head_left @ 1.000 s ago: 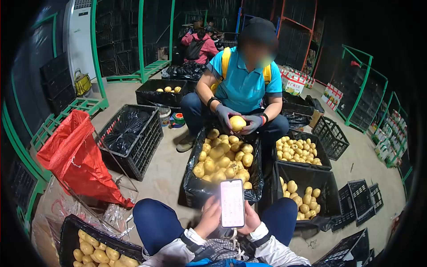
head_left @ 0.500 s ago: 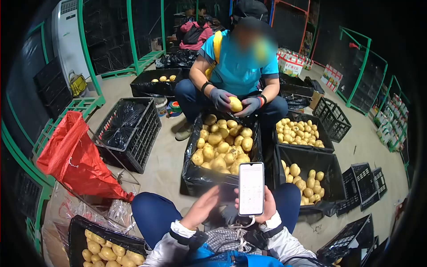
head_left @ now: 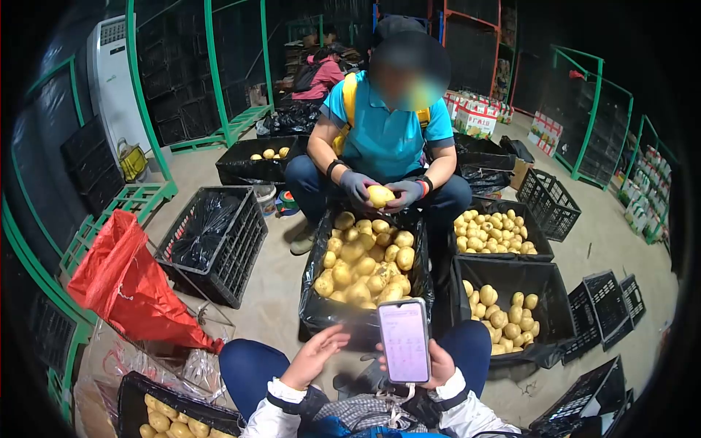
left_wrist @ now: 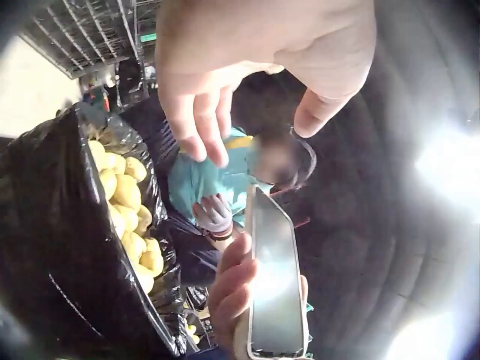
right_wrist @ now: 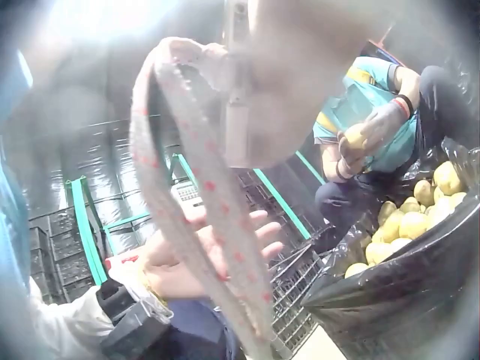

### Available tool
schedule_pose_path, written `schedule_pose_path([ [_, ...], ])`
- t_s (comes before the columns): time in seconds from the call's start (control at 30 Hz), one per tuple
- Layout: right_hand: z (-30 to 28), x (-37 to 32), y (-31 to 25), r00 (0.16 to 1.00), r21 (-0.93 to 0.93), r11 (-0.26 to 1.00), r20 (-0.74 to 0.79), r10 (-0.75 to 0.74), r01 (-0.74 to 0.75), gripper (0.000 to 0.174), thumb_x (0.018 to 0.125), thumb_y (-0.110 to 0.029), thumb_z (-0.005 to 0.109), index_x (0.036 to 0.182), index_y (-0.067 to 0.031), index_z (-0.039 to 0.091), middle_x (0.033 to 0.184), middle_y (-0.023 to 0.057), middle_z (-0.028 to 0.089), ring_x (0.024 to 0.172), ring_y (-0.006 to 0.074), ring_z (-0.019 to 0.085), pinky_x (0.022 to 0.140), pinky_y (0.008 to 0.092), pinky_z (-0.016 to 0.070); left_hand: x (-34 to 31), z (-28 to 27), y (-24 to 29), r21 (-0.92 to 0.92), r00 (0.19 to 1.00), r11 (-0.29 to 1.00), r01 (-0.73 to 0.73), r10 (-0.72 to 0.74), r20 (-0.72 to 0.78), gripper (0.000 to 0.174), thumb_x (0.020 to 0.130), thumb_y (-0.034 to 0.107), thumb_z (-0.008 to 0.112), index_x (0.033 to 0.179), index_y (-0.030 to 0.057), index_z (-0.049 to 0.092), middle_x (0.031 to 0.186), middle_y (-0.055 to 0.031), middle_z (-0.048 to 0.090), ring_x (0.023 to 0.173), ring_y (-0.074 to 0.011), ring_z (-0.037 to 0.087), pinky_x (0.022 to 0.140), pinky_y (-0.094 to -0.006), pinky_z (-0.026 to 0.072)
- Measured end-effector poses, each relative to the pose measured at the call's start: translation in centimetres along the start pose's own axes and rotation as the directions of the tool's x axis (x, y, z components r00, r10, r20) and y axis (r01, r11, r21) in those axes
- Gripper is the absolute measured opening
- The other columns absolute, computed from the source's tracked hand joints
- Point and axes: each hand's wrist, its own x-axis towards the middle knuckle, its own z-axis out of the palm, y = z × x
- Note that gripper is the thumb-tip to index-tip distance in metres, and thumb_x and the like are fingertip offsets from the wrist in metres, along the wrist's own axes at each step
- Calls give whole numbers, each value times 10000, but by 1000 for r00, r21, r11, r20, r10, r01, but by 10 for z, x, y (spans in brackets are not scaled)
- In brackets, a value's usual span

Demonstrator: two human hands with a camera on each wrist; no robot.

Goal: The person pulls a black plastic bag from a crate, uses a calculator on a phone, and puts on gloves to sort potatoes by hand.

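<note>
My right hand (head_left: pixel 440 363) grips a smartphone (head_left: pixel 404 342) with a lit screen, held upright above my lap. Fingers of that hand also show curled around the phone's edge in the left wrist view. My left hand (head_left: pixel 315 358) is held to the left of the phone, apart from it, palm turned inward. Its fingers are spread and loosely bent with nothing between them in the left wrist view. A pale strap with red dots (right_wrist: pixel 202 176) hangs by the phone in the right wrist view. Just beyond the phone stands a black-lined crate (head_left: pixel 321 310) of potatoes (head_left: pixel 358 266).
Facing me, a seated person (head_left: pixel 394 124) in gloves holds a potato (head_left: pixel 380 196) over the crate. More lined crates of potatoes stand at right (head_left: pixel 504 274) and lower left (head_left: pixel 175 423). A red sack (head_left: pixel 120 274) on a frame and a black crate (head_left: pixel 219 244) stand at left.
My left hand has let go of the phone and moved left. The phone, in my right hand, has shifted right. The other person's gloved hands have turned the potato.
</note>
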Motion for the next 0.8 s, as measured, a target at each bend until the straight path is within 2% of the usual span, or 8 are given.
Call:
schedule_pose_path([
  [0.13, -18, 1, 11, 991, 106, 990, 110, 80, -91, 742, 910, -477, 422, 1409, 8, 165, 1381, 265, 304, 1230, 385, 407, 1041, 473, 329, 9, -3, -14, -55, 998, 997, 58, -56, 35, 443, 949, 154, 451, 1351, 10, 336, 1252, -127, 510, 1149, -205, 491, 960, -306, 380],
  [0.27, -27, 8, 17, 987, 152, 975, 37, 157, -161, 745, 899, -445, 469, 1407, 5, 161, 1352, 276, 340, 1207, 404, 428, 1036, 480, 339, 16, -6, -26, -75, 994, 992, 99, -95, 55, 432, 941, 134, 464, 1343, 18, 356, 1239, -121, 520, 1139, -192, 504, 969, -301, 376],
  [0.37, -42, 18, 19, 985, 201, 966, 94, 147, -164, 729, 908, -439, 451, 1406, 11, 167, 1378, 281, 305, 1230, 435, 389, 1050, 487, 314, 18, -6, -24, -81, 990, 995, 58, -47, 134, 580, 924, 80, 480, 1429, 80, 195, 1230, -152, 513, 1136, -216, 508, 968, -317, 380],
  [0.43, -43, 25, 14, 985, 196, 967, 89, 146, -161, 732, 912, -450, 432, 1408, 14, 160, 1389, 281, 287, 1239, 432, 378, 1055, 489, 303, 18, 0, -10, -207, 999, 977, -49, 49, -1, 792, 899, 10, 480, 1453, 168, -63, 1223, -193, 494, 1134, -251, 509, 966, -347, 384],
  [0.47, -44, 29, 12, 987, 190, 970, 85, 139, -153, 735, 915, -461, 413, 1410, 17, 153, 1399, 281, 270, 1247, 429, 367, 1061, 491, 291, 20, -4, -12, -212, 999, 976, -48, 47, -7, 792, 899, 10, 480, 1453, 168, -63, 1223, -193, 494, 1134, -251, 509, 966, -347, 384],
  [0.53, -47, 37, 13, 985, 192, 968, 94, 148, -163, 737, 923, -479, 373, 1413, 22, 146, 1420, 272, 238, 1261, 420, 352, 1068, 493, 274, 22, -12, -16, -96, 919, 914, -393, 392, -35, 900, 894, -9, 456, 1393, 233, -254, 1224, -251, 467, 1113, -305, 523, 962, -405, 392],
  [0.67, -55, 55, 17, 987, 169, 972, 23, 161, -162, 701, 936, -487, 318, 1419, -4, 163, 1427, 247, 247, 1251, 407, 372, 1065, 483, 286, 18, -29, -25, -68, 968, 971, -229, 220, -122, 905, 879, -32, 451, 1398, 221, -246, 1219, -243, 472, 1096, -302, 533, 948, -402, 404],
  [0.8, -58, 64, 20, 983, 167, 969, 4, 183, -181, 670, 945, -464, 308, 1415, -4, 180, 1424, 237, 261, 1240, 397, 391, 1056, 476, 305, 18, -34, -20, -45, 906, 931, -361, 339, -252, 974, 799, -105, 516, 1416, 140, -197, 1376, -217, 292, 1124, -278, 510, 921, -360, 424],
])
